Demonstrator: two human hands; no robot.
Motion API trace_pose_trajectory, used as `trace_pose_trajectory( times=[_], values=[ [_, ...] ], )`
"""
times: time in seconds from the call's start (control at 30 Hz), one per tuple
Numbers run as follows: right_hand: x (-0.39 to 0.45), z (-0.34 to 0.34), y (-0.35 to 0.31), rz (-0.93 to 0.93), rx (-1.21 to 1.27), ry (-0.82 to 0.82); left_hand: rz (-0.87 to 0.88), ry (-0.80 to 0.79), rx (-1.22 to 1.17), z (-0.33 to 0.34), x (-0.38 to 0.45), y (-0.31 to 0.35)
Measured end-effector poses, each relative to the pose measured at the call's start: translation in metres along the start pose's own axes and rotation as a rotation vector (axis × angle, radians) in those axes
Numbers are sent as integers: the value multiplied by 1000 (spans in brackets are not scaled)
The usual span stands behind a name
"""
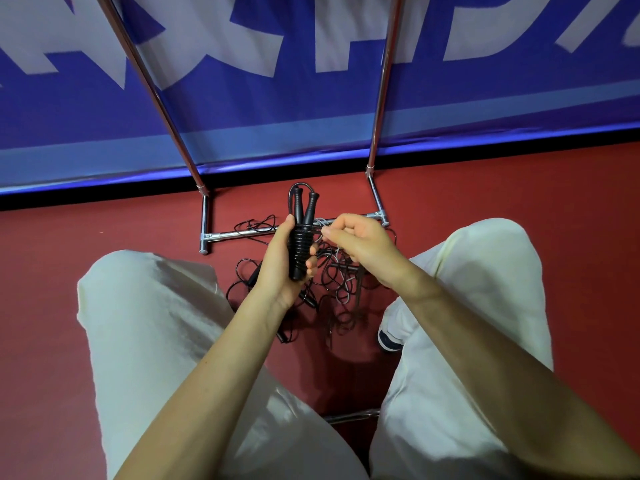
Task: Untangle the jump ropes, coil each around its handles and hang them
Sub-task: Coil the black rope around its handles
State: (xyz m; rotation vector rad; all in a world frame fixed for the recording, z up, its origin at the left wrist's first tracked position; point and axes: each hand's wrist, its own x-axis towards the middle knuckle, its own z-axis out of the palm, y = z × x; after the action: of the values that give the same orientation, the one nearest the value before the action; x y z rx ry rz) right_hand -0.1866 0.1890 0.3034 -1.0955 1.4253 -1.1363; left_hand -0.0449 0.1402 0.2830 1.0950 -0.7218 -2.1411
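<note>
The left hand (282, 261) grips the two stiff black handles (302, 233) upright just in front of the rack (242, 233), while the right hand (356, 242) pinches the light, limp, springy cord, best guided near the handles, above the tangle (332, 292) on the floor.

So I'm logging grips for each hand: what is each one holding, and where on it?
Left hand grips the paired handles around their rope-wrapped middle. Right hand pinches the loose rope beside them.
</note>
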Motion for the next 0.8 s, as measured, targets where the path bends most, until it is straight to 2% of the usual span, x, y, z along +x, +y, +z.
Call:
trace_pose_trajectory(
  times=[0.17,0.23,0.33,0.47,0.6,0.73,0.8],
  values=[
    [3,-8,8,56,67,-47,-107,-131,-132,4,-5,-1],
    [4,-13,8,68,93,-48,-209,-243,-164,5,-10,-3],
    [3,-17,7,94,187,-134,-356,-451,-199,1,-15,-6],
    [-3,-11,6,114,274,-160,-444,-682,-240,-7,-14,-7],
    [-6,-4,4,148,398,-102,-380,-714,-213,-9,-14,-7],
    [-5,-16,-2,250,361,-327,-368,-671,-50,-9,-20,-4],
    [-7,-16,-1,254,303,-345,-338,-584,57,-4,-24,-3]
  ],
)
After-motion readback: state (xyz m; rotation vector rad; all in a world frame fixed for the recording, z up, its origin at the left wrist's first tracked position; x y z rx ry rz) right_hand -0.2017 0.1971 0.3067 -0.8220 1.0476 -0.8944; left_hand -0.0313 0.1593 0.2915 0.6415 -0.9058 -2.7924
